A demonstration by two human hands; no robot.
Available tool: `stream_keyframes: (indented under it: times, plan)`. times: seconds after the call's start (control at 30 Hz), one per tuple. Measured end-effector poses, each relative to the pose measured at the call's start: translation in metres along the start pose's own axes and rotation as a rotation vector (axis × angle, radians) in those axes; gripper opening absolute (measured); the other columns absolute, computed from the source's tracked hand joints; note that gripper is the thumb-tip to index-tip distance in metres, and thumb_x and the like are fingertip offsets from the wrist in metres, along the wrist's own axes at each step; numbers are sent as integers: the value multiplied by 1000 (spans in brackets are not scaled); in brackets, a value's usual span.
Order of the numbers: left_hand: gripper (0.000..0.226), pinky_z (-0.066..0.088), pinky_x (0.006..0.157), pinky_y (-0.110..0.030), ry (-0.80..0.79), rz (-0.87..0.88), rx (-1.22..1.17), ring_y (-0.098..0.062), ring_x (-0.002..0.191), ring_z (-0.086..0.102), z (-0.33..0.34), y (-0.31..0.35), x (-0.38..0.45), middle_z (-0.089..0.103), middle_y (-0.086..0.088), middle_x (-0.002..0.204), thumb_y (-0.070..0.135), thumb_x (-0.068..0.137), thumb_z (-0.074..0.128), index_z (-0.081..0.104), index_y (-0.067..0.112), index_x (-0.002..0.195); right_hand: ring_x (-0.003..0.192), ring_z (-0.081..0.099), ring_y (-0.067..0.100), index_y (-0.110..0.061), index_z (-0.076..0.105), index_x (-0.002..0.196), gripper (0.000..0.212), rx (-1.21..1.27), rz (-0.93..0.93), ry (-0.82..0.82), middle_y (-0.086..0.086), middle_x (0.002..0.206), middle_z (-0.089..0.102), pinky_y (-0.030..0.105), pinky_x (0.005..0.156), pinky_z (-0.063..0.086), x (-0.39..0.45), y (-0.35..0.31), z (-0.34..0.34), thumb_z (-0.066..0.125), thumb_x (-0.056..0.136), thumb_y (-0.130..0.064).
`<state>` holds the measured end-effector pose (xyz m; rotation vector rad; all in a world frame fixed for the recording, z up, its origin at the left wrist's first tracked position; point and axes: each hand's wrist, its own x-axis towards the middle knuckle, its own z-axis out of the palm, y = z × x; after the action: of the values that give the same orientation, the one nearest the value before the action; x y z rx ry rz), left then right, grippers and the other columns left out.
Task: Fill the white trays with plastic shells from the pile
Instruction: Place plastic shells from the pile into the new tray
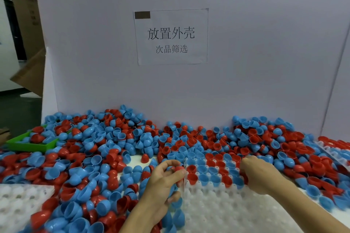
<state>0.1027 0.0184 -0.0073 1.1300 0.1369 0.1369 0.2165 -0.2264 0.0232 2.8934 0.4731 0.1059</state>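
The left hand [164,181] is curling its fingers around a red shell [178,168] at the left edge of the white tray [223,212], with blue shells partly hidden in its palm. The right hand [259,173] is showing only its back, so its fingers cannot be made out. The pile [106,143] is covering the tray's far edge, and its near edge is cut off.

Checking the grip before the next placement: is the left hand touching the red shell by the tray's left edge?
Touching. The head view shows the left hand pinching the red shell.
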Motion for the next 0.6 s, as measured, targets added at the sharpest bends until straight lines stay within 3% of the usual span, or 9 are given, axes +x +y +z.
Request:
stream_keyframes:
  times: [0.13, 0.23, 0.33, 0.43, 0.5, 0.6]
  plan:
    - [33, 27, 28, -17, -4, -21, -104, -12, 51, 51, 1, 4, 0, 61, -9, 70, 11, 72, 75, 61, 1, 100, 58, 42, 10, -18, 47, 67, 24, 49, 14, -112, -3, 72, 48, 22, 47, 31, 2, 6, -8, 53, 85, -4]
    - [30, 27, 29, -17, 21, -31, -151, -11, 50, 51, 1, 6, 0, 61, -10, 72, 16, 77, 71, 63, -2, 100, 67, 51, 10, -13, 68, 92, 16, 75, 21, -121, 1, 88, 64, 21, 54, 40, 2, 11, -12, 56, 87, -4]
    - [20, 27, 30, -17, 54, -38, -170, -11, 50, 51, 1, 6, 0, 60, -12, 72, 16, 89, 66, 62, -2, 98, 79, 65, 13, -14, 72, 105, 20, 127, 1, -31, 2, 103, 68, 24, 65, 56, 3, 9, -18, 58, 92, -9]
    - [16, 28, 30, -17, 69, -41, -181, -12, 50, 51, 0, 4, 2, 60, -10, 68, 15, 93, 63, 62, 0, 99, 86, 63, 4, -25, 69, 113, 19, 405, -186, 101, -15, 103, 64, 16, 74, 55, -6, -13, -32, 63, 96, -21]
    - [20, 29, 31, -17, 58, -46, -166, -12, 49, 51, -1, 4, 1, 61, -10, 68, 17, 89, 66, 65, 0, 101, 88, 61, -4, -39, 59, 122, 31, 624, -351, 115, -26, 100, 57, 7, 74, 50, -19, -41, -44, 66, 92, -35]
    - [26, 32, 31, -18, -6, -57, -120, -12, 47, 51, 1, 3, 0, 64, -10, 69, 25, 77, 75, 74, 4, 92, 101, 55, -12, -56, 47, 125, 54, 847, -514, 124, -35, 111, 50, 5, 77, 49, -34, -83, -50, 67, 76, -57]
